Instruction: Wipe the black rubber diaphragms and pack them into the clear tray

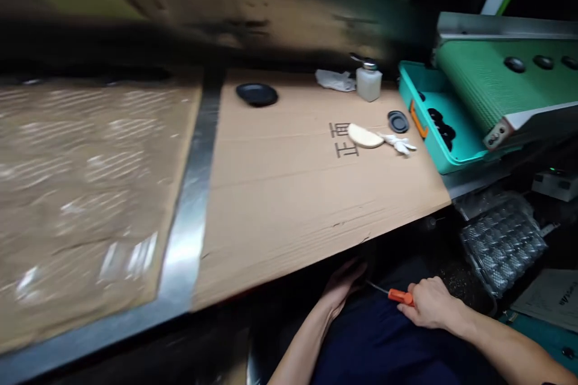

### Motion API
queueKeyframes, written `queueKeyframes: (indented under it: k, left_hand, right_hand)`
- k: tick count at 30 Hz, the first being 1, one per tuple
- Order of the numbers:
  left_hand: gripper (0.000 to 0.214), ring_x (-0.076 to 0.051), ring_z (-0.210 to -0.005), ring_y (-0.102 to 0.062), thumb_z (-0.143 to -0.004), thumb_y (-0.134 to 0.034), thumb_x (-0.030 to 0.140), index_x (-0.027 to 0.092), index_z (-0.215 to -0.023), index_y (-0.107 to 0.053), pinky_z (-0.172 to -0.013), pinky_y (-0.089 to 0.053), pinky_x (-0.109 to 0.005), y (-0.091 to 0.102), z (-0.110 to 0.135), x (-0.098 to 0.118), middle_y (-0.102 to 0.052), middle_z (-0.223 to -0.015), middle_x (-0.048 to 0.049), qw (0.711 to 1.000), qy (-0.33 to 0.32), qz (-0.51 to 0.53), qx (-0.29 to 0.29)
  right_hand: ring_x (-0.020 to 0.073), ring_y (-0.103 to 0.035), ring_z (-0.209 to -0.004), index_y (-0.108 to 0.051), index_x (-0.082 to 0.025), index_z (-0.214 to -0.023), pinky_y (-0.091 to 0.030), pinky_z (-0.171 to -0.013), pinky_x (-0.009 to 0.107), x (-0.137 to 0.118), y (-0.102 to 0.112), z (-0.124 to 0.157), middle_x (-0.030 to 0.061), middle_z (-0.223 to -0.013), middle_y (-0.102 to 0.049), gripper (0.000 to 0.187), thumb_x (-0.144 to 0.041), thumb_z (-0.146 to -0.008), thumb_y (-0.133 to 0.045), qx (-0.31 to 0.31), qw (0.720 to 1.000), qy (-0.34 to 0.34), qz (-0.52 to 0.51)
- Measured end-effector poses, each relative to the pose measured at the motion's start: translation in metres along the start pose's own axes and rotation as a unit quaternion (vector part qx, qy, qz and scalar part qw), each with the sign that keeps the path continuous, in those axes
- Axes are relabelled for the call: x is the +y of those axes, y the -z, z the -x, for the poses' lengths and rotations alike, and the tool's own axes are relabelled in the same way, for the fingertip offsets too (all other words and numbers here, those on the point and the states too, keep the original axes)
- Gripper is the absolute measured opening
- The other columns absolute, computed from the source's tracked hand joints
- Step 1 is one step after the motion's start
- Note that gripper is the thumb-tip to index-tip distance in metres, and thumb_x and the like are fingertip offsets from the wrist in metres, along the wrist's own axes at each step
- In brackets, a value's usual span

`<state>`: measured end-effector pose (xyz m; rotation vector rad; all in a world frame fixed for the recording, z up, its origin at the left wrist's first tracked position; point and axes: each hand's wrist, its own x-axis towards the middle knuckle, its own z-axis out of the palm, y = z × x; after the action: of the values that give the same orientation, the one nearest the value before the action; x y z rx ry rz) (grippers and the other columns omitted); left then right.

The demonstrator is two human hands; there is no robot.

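In my right hand is the orange handle of a screwdriver, the fingers wrapped round it. Its thin metal shaft points left, toward my left hand. That hand is just below the table's front edge, over my lap, with its fingers curled in shadow. Whatever it holds there is too dark to make out. On the cardboard sheet above lie a black oval dish-like part, a small dark round part, a cream half-round pad and a crumpled white scrap.
A white pump bottle and tissue stand at the back. To the right, a teal bin with black parts sits under a green conveyor carrying dark round parts. Clear plastic trays lie lower right; plastic-covered cardboard is left.
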<state>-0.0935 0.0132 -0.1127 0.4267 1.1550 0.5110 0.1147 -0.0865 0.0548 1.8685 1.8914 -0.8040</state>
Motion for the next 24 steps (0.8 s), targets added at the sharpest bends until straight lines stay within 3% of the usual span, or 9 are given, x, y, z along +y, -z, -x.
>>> queueKeyframes:
  k: [4, 8, 9, 11, 14, 16, 17, 20, 24]
  left_hand:
    - [0.037, -0.023, -0.086, -0.076, -0.077, -0.086, 0.026, 0.02, -0.11, -0.071, -0.072, -0.066, -0.036, 0.001, -0.003, 0.002, -0.075, -0.112, -0.0112, 0.998, 0.043, 0.026, 0.029]
    - [0.028, -0.024, -0.088, -0.077, -0.082, -0.081, 0.021, 0.021, -0.108, -0.071, -0.076, -0.066, -0.038, -0.001, 0.006, 0.01, -0.076, -0.109, -0.0096, 0.997, 0.06, 0.05, 0.029]
    - [0.032, -0.025, -0.092, -0.077, -0.081, -0.082, 0.02, 0.021, -0.111, -0.071, -0.079, -0.065, -0.038, -0.003, 0.009, 0.011, -0.076, -0.112, -0.0104, 0.997, 0.054, 0.045, 0.021]
    - [0.042, -0.027, -0.102, -0.075, -0.077, -0.085, 0.02, 0.022, -0.116, -0.071, -0.086, -0.063, -0.038, -0.01, 0.015, 0.015, -0.074, -0.12, -0.0116, 0.999, 0.031, 0.018, -0.004]
    - [0.055, -0.029, -0.122, -0.066, -0.068, -0.091, 0.021, 0.024, -0.12, -0.071, -0.102, -0.056, -0.037, -0.029, 0.03, 0.019, -0.07, -0.13, -0.0108, 0.998, -0.052, -0.03, 0.006]
    - [0.067, -0.03, -0.127, -0.062, -0.062, -0.094, 0.021, 0.024, -0.123, -0.067, -0.106, -0.053, -0.038, -0.044, 0.046, 0.024, -0.068, -0.133, -0.0118, 0.991, -0.12, -0.049, 0.025]
    - [0.073, -0.031, -0.126, -0.063, -0.06, -0.095, 0.022, 0.023, -0.126, -0.064, -0.105, -0.053, -0.04, -0.051, 0.055, 0.027, -0.067, -0.134, -0.0129, 0.988, -0.148, -0.052, 0.016]
    - [0.084, -0.032, -0.123, -0.064, -0.058, -0.095, 0.024, 0.023, -0.131, -0.055, -0.104, -0.053, -0.043, -0.066, 0.087, 0.041, -0.066, -0.134, -0.0143, 0.968, -0.232, -0.096, -0.009]
    - [0.089, -0.033, -0.125, -0.062, -0.058, -0.096, 0.029, 0.026, -0.135, -0.052, -0.112, -0.044, -0.047, -0.07, 0.133, 0.064, -0.069, -0.129, -0.0103, 0.934, -0.293, -0.2, 0.04]
  right_hand:
    - [0.0264, -0.074, -0.08, -0.072, -0.018, -0.092, -0.051, -0.08, 0.034, 0.007, 0.004, 0.013, 0.0083, -0.082, -0.075, 0.04, -0.052, -0.093, -0.052, 0.011, 0.999, 0.002, -0.047]
    - [0.0202, -0.071, -0.08, -0.074, -0.023, -0.095, -0.051, -0.077, 0.028, 0.058, 0.017, 0.041, 0.0022, -0.085, -0.074, 0.039, -0.058, -0.091, -0.057, 0.087, 0.96, -0.016, -0.267]
    - [0.0199, -0.07, -0.086, -0.073, -0.023, -0.101, -0.051, -0.079, 0.028, 0.077, 0.021, 0.047, 0.0028, -0.093, -0.075, 0.04, -0.058, -0.093, -0.056, 0.154, 0.929, -0.046, -0.335]
    - [0.0213, -0.068, -0.099, -0.071, -0.021, -0.112, -0.052, -0.086, 0.03, 0.122, 0.029, 0.053, 0.0064, -0.109, -0.073, 0.046, -0.06, -0.091, -0.059, 0.318, 0.827, -0.126, -0.447]
    - [0.0185, -0.066, -0.09, -0.066, -0.019, -0.115, -0.054, -0.084, 0.033, 0.191, 0.045, 0.046, 0.0085, -0.117, -0.069, 0.054, -0.06, -0.081, -0.071, 0.541, 0.606, -0.201, -0.547]
    - [0.0145, -0.064, -0.081, -0.062, -0.018, -0.114, -0.055, -0.082, 0.032, 0.23, 0.057, 0.03, 0.006, -0.111, -0.068, 0.057, -0.056, -0.075, -0.076, 0.618, 0.483, -0.183, -0.593]
    - [0.0137, -0.063, -0.078, -0.062, -0.018, -0.11, -0.055, -0.081, 0.033, 0.246, 0.063, 0.018, 0.0052, -0.106, -0.068, 0.052, -0.056, -0.076, -0.074, 0.63, 0.443, -0.171, -0.614]
    - [0.0144, -0.067, -0.086, -0.061, -0.017, -0.107, -0.055, -0.084, 0.034, 0.278, 0.079, -0.026, 0.0068, -0.105, -0.068, 0.036, -0.049, -0.091, -0.057, 0.671, 0.395, -0.118, -0.616]
    - [0.0202, -0.071, -0.1, -0.064, -0.015, -0.107, -0.056, -0.081, 0.039, 0.285, 0.096, -0.086, 0.0159, -0.119, -0.068, 0.045, -0.038, -0.098, -0.026, 0.702, 0.392, -0.081, -0.589]
